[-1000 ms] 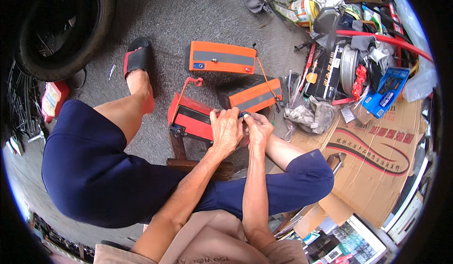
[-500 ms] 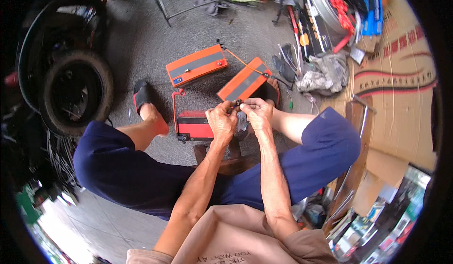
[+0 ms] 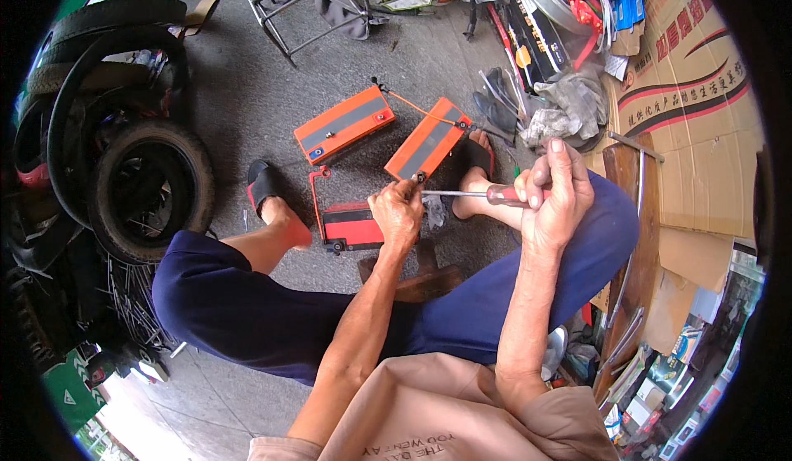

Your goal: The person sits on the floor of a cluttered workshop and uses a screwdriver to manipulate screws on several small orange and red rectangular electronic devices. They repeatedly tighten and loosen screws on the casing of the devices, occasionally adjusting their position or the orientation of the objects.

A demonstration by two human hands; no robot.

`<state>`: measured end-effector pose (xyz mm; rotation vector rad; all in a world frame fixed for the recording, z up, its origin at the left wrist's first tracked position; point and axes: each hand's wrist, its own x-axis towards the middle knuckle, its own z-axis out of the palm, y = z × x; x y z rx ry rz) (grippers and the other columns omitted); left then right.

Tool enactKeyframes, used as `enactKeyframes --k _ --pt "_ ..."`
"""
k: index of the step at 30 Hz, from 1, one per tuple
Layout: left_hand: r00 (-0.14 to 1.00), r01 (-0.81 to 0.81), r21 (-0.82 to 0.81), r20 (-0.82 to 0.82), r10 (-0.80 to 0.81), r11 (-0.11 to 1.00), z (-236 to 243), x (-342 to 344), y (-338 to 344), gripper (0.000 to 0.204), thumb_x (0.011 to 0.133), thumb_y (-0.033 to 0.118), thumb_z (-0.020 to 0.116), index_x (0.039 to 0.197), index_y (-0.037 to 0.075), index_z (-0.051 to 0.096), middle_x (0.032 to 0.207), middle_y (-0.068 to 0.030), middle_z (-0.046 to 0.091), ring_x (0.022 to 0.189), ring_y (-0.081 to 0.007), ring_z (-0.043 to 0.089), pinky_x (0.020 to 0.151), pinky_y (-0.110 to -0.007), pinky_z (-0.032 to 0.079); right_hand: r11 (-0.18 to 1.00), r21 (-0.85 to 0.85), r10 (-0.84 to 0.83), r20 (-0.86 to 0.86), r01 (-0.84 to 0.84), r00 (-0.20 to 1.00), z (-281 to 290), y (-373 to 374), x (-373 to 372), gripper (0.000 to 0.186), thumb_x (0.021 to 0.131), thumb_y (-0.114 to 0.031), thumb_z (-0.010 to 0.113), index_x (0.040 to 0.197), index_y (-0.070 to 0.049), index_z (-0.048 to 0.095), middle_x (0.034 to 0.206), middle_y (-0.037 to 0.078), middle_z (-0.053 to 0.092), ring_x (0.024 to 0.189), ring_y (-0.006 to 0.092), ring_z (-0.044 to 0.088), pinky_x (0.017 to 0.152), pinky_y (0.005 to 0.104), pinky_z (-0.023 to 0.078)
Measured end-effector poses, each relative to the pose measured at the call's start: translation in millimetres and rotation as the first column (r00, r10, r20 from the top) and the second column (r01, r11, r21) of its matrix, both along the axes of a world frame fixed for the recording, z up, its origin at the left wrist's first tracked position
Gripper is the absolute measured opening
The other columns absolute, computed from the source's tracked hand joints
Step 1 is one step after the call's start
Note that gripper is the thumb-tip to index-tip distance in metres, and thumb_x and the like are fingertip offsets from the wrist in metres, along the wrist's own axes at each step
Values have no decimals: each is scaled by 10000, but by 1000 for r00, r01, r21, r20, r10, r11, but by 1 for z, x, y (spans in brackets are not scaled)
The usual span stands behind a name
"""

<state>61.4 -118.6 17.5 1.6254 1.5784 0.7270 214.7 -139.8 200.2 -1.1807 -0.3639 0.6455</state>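
Observation:
A screwdriver (image 3: 505,195) with a reddish handle is gripped in my right hand (image 3: 558,197), above my right knee. Its shaft points left, and the tip reaches the dark terminal (image 3: 421,178) at the near end of an orange battery (image 3: 428,139) with a grey stripe. My left hand (image 3: 398,214) is closed there, fingertips pinched at that terminal; what they hold is hidden. Another orange battery (image 3: 345,124) lies to the left, joined to the first by an orange cable (image 3: 417,108). A red and black battery (image 3: 353,227) stands nearer, partly behind my left hand, with a red cable (image 3: 315,201) beside it.
Tyres (image 3: 151,190) are piled at the left. A metal rack (image 3: 301,3) stands at the far side. Grey rags (image 3: 569,106) and tools lie at the right, beside a large cardboard sheet (image 3: 685,123) and a wooden board (image 3: 624,238). My feet flank the batteries.
My right hand has moved away from my left, to the right, and now holds a screwdriver. My left hand stays pinched at the terminal. The whole view has shifted slightly.

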Motion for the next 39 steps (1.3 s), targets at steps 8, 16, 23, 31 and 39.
enactKeyframes --k 8,16,23,31,39 --pt "982 77 145 -180 -50 986 -3 0 -4 126 860 177 738 951 106 787 727 -81 663 754 -260 655 813 -415 406 999 7 -54 106 54 993 -3 12 -16 158 983 -130 660 910 9 665 605 7 512 405 72 386 383 248 318" --pt "940 195 273 -327 -100 942 -5 1 -4 131 876 181 738 963 88 768 718 -64 638 748 -251 630 824 -424 416 999 22 -36 124 34 992 -15 20 -26 151 988 -120 655 935 20 670 611 12 555 423 56 419 392 235 348" --pt "926 226 353 -368 -87 908 -9 2 -3 117 863 160 728 954 97 765 713 -67 633 743 -251 630 824 -433 422 994 -109 41 253 -13 967 -9 22 -41 130 974 -115 679 964 14 678 648 -12 577 494 37 485 427 211 401" --pt "977 117 139 -195 -88 983 -1 -3 -2 159 849 161 733 988 108 790 736 -68 672 771 -250 668 801 -422 420 834 -516 545 824 -195 152 16 27 -37 335 708 32 648 1020 10 528 979 189 565 938 379 613 822 438 510" --pt "986 123 40 -114 -118 992 0 -8 -3 211 863 188 729 1055 118 784 759 -80 668 774 -275 657 789 -430 427 800 -572 547 820 -183 -171 13 39 -28 348 842 -144 770 1080 -8 555 895 146 595 804 337 652 664 426 523"
